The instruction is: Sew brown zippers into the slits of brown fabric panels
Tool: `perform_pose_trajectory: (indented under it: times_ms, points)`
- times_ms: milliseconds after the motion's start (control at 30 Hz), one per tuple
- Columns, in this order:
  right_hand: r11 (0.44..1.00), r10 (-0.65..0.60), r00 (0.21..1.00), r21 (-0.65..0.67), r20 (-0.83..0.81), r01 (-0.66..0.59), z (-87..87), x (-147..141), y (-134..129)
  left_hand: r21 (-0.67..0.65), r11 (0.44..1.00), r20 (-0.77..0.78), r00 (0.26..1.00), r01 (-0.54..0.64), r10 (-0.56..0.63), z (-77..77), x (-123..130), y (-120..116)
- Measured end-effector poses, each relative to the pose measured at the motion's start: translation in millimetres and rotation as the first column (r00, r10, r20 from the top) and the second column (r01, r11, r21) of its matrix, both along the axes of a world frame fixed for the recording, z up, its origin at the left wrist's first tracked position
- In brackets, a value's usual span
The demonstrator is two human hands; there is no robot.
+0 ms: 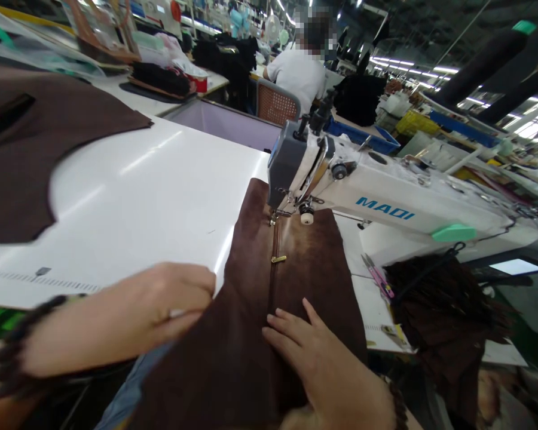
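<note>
And look at that left hand (174, 298): a chunky, dark beaded bracelet (24, 340) wrapped around the wrist! Over on the right hand (311, 358), a slimmer brown bead strand (399, 406), and down below, a strip of pale blue clothing (134, 382) on show!

We note one head-worn camera, looking forward and down from above the work. The person's left hand (121, 316) and right hand (314, 358) sit nearest, along the lower edge of the frame, with the brown leather panel (278, 310) just beyond them. The sewing machine (385, 197) stands close, right of centre. A seated co-worker (298, 74) and further workstations lie well off, toward the top edge.
</note>
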State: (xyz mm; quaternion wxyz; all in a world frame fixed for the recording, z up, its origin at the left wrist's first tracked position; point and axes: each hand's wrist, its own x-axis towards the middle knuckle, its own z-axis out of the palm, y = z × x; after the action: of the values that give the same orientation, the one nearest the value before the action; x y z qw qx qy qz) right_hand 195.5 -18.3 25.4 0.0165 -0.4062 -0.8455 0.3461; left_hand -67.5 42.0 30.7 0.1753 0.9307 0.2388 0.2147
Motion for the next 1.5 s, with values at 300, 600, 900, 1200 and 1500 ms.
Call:
perform_pose_trajectory:
  times_ms: [300, 600, 900, 1200, 1500]
  points:
    - [0.954, -0.259, 0.966, 0.15, -0.017, 0.259, -14.4, -7, 49, -0.124, 0.992, -0.368, 0.93, -0.027, -0.021, -10.5, 50, 53]
    - [0.874, -0.306, 0.939, 0.438, 0.156, 0.212, -41.4, -15, 64, 0.123, 0.989, -0.404, 0.906, -0.081, 0.125, -44.4, 63, 38]
    - [0.913, -0.238, 0.96, 0.372, 0.145, 0.17, -47.7, -4, 63, 0.101, 0.995, -0.314, 0.949, 0.002, 0.03, -56.9, 60, 41]
    - [0.896, -0.283, 0.935, 0.407, 0.216, 0.177, -48.4, -13, 68, 0.144, 0.99, -0.322, 0.946, 0.003, 0.044, -59.2, 59, 50]
    - [0.872, -0.32, 0.925, 0.445, 0.205, 0.203, -52.0, -17, 86, 0.195, 0.981, -0.265, 0.963, 0.009, 0.043, -67.6, 61, 74]
